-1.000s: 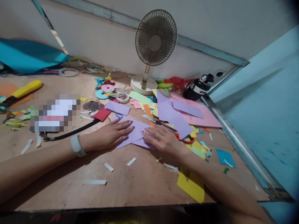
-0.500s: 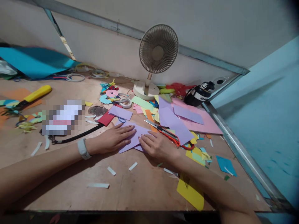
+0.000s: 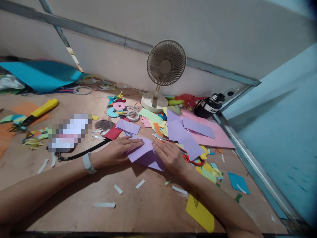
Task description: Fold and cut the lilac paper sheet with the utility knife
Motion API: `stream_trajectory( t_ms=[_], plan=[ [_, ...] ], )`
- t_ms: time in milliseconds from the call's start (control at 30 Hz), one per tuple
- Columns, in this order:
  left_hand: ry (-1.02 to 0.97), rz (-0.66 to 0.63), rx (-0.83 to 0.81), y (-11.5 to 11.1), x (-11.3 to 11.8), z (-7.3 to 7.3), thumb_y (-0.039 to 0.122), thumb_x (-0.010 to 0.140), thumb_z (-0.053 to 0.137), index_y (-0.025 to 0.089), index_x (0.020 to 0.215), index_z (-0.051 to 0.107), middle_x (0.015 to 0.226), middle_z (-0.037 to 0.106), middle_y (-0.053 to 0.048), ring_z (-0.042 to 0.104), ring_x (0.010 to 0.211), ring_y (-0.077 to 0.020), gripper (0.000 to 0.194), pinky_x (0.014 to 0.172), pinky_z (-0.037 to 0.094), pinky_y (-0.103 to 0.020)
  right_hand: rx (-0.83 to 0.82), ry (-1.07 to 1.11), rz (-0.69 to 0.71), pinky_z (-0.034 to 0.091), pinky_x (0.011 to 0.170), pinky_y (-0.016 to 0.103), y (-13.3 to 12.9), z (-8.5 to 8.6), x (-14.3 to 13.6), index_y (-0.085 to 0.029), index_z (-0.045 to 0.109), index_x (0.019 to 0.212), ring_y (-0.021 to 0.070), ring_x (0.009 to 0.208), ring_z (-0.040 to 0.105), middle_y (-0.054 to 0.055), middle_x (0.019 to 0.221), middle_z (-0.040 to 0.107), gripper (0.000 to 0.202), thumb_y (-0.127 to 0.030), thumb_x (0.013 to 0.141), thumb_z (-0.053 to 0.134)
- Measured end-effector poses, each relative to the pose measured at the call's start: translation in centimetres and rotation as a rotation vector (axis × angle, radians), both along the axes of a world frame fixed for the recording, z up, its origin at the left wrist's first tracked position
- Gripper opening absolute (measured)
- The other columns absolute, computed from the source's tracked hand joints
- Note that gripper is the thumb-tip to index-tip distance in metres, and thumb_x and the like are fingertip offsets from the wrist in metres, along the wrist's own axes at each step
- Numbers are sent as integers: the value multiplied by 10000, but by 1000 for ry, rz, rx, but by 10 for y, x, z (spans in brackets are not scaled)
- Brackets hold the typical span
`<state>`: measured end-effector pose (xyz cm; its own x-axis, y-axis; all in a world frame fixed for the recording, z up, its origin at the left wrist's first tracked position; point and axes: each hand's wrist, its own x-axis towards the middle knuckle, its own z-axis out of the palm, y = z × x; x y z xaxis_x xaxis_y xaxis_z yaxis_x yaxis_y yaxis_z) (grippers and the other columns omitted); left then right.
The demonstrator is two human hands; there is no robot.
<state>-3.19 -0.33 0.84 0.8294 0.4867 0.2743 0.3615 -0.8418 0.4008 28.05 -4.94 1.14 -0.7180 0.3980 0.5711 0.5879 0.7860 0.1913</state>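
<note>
Both hands are working one folded sheet of lilac paper (image 3: 145, 154), which is lying on the bare plywood tabletop (image 3: 138, 211), middle of the bench, just in front of the white desk fan on a round base (image 3: 162, 74); the left hand (image 3: 116, 150) is lying flat, palm down, fingers straight and together, pressing on the sheet's left part, nothing clamped; the right hand (image 3: 170, 157) is resting on the right edge of the same sheet, fingers pointing up-left, fingertips touching the paper; whether it is pinching a flap or only pressing, cannot tell; a white band (image 3: 87, 163) is sitting on the left wrist.

Around it: scissors with orange-red handles (image 3: 184, 153) are lying just right of the right hand, partly under larger lilac sheets (image 3: 182, 134); a big pink paper sheet (image 3: 218, 135) is lying beyond those; a black bottle with a white label (image 3: 209, 105) is lying on its side near the back right corner; a yellow-handled utility knife (image 3: 41, 110) is sitting far left, well apart; a yellow paper offcut (image 3: 199, 213) is lying beside the right forearm; white paper strips (image 3: 118, 189) are scattered on the near tabletop; a black cord (image 3: 81, 152) is running left from the left hand.
</note>
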Motion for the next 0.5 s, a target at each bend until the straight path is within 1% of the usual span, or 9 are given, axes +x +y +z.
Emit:
stream_trajectory(
  t_ms=[33,67,100,167,233,333,400,433,500],
  plan=[
    [-38,13,-11,1,-1,-2,314,1098,502,250,1593,505,1548,602,-132,628,1380,-275,499,1179,486,-460,5,38,0,631,969,439,0,1,0,-88,664,1346,262,1093,762,173,1208,790,394,-11,1006,482],
    [-79,22,-34,2,-3,-4,280,1105,470,248,1547,566,1489,654,-131,672,1321,-262,453,1137,527,-435,1,84,-2,636,956,435,0,1,0,-95,667,1339,261,1074,769,165,1183,799,388,-12,1002,494],
    [-122,31,-77,3,-4,-5,284,1107,464,246,1496,623,1427,699,-132,710,1259,-256,421,1094,559,-416,-17,135,-8,640,940,428,0,1,-1,-104,674,1324,259,1052,775,158,1155,807,373,-18,999,510],
    [-198,61,-193,3,-6,-6,351,1100,499,240,1393,712,1305,767,-126,766,1128,-249,379,996,610,-377,-92,242,-18,650,901,407,-1,1,-2,-119,694,1278,252,992,788,146,1106,817,320,-49,1003,547],
    [-277,130,-309,3,-7,-4,435,1071,562,230,1288,778,1165,816,-112,794,973,-232,369,881,637,-336,-233,335,-25,650,888,386,-3,1,-4,-142,714,1244,240,975,792,136,1093,821,270,-104,1023,563],
    [-395,273,-424,2,-4,0,511,1015,648,212,1134,830,990,836,-94,783,830,-215,370,749,640,-308,-561,466,-94,638,868,364,-8,2,-9,-184,751,1166,228,970,788,111,1085,822,225,-203,1038,567],
    [-482,383,-492,1,1,2,542,976,700,202,1061,832,953,830,-90,776,818,-218,374,700,634,-300,-870,575,-148,626,795,343,-13,2,-15,-197,766,1094,217,887,780,88,1015,819,208,-276,1019,589],
    [-519,432,-523,0,3,4,553,967,712,196,1071,822,956,826,-92,773,816,-218,388,680,629,-295,-1050,647,-166,615,746,328,-15,2,-18,-198,764,1064,205,826,770,78,974,813,212,-322,1007,602],
    [-578,505,-592,-2,9,7,580,991,672,191,1214,772,967,816,-93,766,777,-205,460,631,612,-278,-1396,824,-182,584,671,295,-17,4,-25,-194,749,1017,176,730,741,63,913,796,261,-430,972,648]
  ],
)
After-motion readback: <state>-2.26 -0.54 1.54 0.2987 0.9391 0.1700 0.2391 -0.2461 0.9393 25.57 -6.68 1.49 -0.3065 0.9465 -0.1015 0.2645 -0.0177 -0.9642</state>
